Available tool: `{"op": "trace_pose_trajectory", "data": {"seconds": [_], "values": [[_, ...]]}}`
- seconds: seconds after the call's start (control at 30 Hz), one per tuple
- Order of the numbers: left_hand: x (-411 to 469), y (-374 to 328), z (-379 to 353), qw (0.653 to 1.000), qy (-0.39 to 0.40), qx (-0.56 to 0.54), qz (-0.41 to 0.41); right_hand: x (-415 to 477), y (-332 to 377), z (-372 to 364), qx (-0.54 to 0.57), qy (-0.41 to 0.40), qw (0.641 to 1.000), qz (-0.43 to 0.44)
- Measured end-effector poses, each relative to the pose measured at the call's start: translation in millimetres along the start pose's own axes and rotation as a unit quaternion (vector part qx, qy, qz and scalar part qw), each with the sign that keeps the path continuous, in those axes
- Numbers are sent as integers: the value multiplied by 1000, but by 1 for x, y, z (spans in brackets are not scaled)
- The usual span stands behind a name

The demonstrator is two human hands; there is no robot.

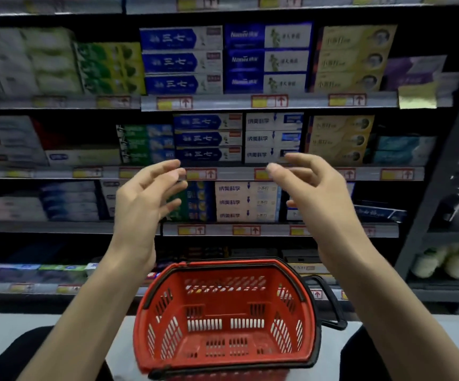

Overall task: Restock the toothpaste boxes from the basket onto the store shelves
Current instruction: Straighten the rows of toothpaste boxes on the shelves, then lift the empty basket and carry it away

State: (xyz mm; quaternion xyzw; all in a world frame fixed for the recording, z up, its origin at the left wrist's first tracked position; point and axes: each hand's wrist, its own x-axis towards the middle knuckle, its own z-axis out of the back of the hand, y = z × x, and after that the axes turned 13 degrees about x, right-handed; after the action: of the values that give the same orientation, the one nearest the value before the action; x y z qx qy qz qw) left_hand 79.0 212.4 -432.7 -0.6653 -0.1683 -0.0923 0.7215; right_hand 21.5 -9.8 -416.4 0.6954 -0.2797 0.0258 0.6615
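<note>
Toothpaste boxes (207, 138) stand in neat stacks along the shelves (236, 174), long faces out so the brands read above the price tags (200, 174). None is in either hand, and none shows in the basket (222, 266). Its red mesh bottom looks bare, which suggests the restocking is done or close to it.

The basket sits low on the pale floor (0, 323), between the forearms and just in front of the bottom shelf, within easy reach. Its black handle (332, 303) is folded down to the side, leaving the mouth clear.

The left hand (145, 199) and right hand (313, 188) are raised side by side before the middle shelves, apart from each other and touching nothing. Each grip is released, with fingers loosely curved and spread and thumbs facing inward. The gap between them is about as wide as a box front, so they look ready to straighten a stack or draw clear of one.

The outer shelf sections are blurred.
</note>
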Motion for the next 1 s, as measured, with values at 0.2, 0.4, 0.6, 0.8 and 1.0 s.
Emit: {"op": "trace_pose_trajectory", "data": {"seconds": [0.2,0.4,0.6,0.8,1.0], "values": [[-10,12,3,1000,-4,-3,18,-13,-8,2,-9,-1,1000,-20],[-8,16,-3,1000,5,3,20,-12,-10,3,-17,-2,1000,-11],[7,31,-10,999,21,27,30,0,-33,6,-38,1,999,-19],[38,90,-18,989,55,110,81,19,-108,12,-123,10,990,-67],[65,200,-19,942,123,295,104,29,-223,26,-274,58,948,-152]]}}
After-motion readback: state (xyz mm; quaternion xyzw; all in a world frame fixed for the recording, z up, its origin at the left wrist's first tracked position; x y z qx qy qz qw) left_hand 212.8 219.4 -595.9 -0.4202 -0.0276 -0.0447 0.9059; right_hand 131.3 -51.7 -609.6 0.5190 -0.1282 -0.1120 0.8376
